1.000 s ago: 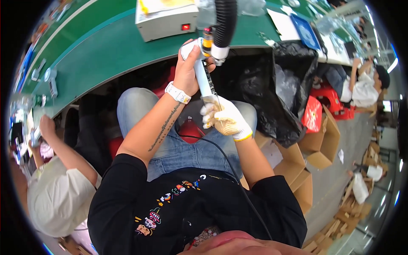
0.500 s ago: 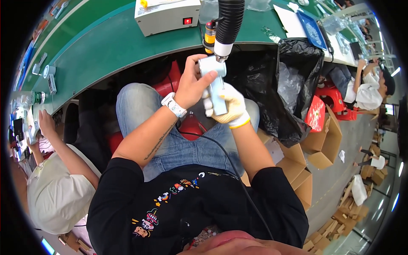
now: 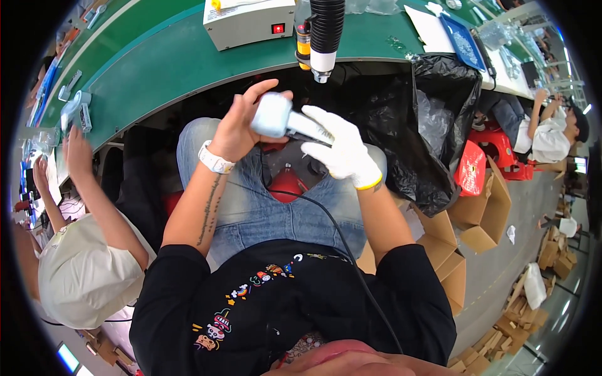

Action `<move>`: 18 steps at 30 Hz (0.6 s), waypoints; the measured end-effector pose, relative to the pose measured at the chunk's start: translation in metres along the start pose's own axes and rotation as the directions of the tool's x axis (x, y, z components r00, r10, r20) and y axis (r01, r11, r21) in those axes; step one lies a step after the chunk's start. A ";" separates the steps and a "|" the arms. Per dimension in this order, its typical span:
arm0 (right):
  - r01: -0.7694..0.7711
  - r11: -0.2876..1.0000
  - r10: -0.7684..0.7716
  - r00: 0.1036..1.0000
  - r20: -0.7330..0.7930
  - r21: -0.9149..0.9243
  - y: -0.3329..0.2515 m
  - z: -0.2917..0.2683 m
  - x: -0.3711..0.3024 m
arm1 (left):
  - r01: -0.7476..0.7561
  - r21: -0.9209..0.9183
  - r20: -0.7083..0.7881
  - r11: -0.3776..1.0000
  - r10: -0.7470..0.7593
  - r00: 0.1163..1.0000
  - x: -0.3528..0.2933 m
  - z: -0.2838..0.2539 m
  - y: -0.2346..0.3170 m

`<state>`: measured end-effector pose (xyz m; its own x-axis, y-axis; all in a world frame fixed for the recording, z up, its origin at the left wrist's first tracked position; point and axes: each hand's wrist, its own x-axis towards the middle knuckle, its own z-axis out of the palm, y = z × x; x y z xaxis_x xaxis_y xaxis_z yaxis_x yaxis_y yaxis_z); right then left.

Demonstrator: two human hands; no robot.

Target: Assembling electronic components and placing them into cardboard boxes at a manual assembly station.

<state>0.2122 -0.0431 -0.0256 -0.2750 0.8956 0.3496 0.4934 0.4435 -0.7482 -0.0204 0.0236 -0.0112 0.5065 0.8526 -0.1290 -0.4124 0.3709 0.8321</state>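
Observation:
A pale blue handheld device, with a thick rounded head and a slim handle, is held over my lap, its handle pointing right. My bare left hand cups the head, index finger stretched past it. My right hand, in a white knit glove with a yellow cuff, grips the handle between fingers and thumb. Beyond the hands hangs a black corrugated hose with a white nozzle and metal tip, apart from the device. A yellow and black cylindrical tool hangs beside it.
A green worktable bears a grey-white box with a lit red switch and a blue tray. A black plastic bag and open cartons stand at right. A co-worker sits close at left.
The device has moved away from the nozzle, down and left, and turned from nearly upright to sideways. My left hand has shifted to cup its head. The hose has swung slightly left.

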 end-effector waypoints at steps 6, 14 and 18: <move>-0.068 0.997 0.063 0.989 0.134 0.035 -0.040 -0.030 0.004 | 0.018 0.503 0.087 0.864 -0.072 0.994 -0.020 0.006 0.024; -0.222 0.964 0.265 0.842 0.470 -0.145 -0.048 -0.018 -0.068 | -0.552 0.598 0.498 0.582 0.271 0.824 -0.086 0.028 -0.054; -0.239 0.961 0.274 0.776 0.568 -0.138 -0.043 -0.024 -0.039 | -0.427 0.666 0.429 0.612 0.154 0.890 -0.062 0.018 -0.039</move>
<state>0.2216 -0.0959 0.0062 -0.5471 0.7976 -0.2541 0.6536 0.2173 -0.7249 -0.0221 -0.0501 -0.0264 0.7118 0.6583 0.2448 0.0357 -0.3820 0.9235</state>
